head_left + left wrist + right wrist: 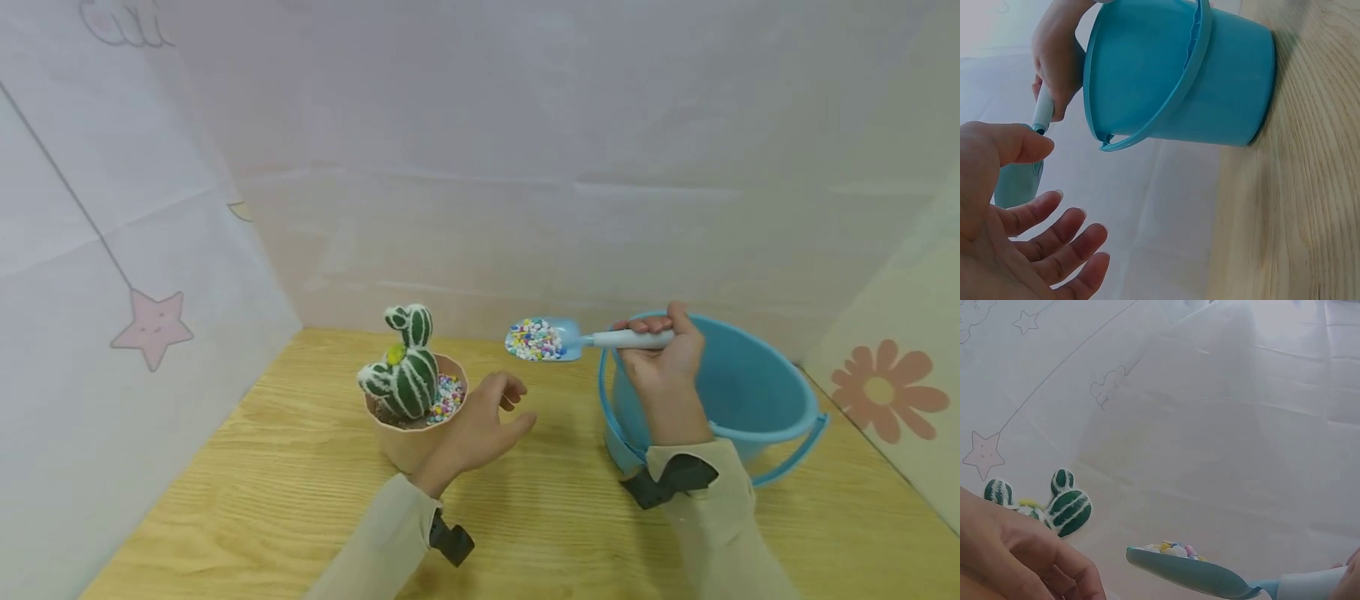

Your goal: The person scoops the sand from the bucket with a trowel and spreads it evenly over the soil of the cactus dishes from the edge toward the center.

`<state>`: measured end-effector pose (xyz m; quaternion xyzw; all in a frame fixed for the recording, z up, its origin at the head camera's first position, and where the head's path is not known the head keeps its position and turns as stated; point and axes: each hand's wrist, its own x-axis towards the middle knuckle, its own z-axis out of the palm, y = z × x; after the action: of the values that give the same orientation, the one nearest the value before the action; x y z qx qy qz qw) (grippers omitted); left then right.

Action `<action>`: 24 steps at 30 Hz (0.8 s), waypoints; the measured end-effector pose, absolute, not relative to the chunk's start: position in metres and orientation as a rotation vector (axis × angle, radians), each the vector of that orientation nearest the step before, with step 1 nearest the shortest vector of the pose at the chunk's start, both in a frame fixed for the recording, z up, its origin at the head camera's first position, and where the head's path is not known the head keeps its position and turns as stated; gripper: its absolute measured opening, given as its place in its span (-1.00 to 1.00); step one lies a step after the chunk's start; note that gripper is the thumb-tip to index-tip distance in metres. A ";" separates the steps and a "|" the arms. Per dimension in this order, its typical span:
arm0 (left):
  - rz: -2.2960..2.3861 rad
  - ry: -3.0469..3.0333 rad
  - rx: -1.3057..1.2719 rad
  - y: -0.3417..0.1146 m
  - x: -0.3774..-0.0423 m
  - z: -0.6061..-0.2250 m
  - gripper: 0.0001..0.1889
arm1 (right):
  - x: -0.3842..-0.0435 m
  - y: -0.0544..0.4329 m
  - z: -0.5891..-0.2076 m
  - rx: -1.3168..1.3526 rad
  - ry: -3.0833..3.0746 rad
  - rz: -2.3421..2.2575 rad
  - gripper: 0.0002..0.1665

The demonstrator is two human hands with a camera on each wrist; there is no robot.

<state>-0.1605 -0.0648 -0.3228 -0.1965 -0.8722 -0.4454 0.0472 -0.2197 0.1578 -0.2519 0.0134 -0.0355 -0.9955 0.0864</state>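
Keeping the scoop (572, 337) level should save those beads (534, 340), right grip (666, 362) wrapped round the handle (632, 339), left grip (480, 427) relaxed and empty by the pot (399, 442), sitting at the scoop's eight o'clock in the head view!

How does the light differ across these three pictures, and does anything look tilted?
Head view: fairly even light, the table warm yellow; left wrist view: turned sideways, so the bucket seems to lie down, with whitish brightness at upper left; right wrist view: dimmer and greyish, the backdrop palest near the top right, the scoop's underside in shade.
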 end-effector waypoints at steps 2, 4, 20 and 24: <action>-1.359 -2.656 -0.604 -0.066 -0.158 -0.324 -0.67 | -0.219 0.155 -0.252 0.056 -0.088 -2.971 -0.37; -1.348 -2.657 -0.606 -0.067 -0.156 -0.325 -0.68 | -0.218 0.151 -0.251 0.066 -0.074 -2.976 -0.37; -1.281 -2.640 -0.621 -0.074 -0.142 -0.338 -0.70 | -0.216 0.125 -0.255 0.124 -0.025 -3.025 -0.42; -1.295 -2.617 -0.616 -0.079 -0.136 -0.340 -0.71 | -0.216 0.120 -0.257 0.133 -0.018 -3.017 -0.41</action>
<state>-0.1359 -0.0794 -0.3401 -0.2059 -0.8743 -0.4325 0.0787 -0.2158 0.1200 -0.2568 0.0441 -0.0061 -0.9972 0.0608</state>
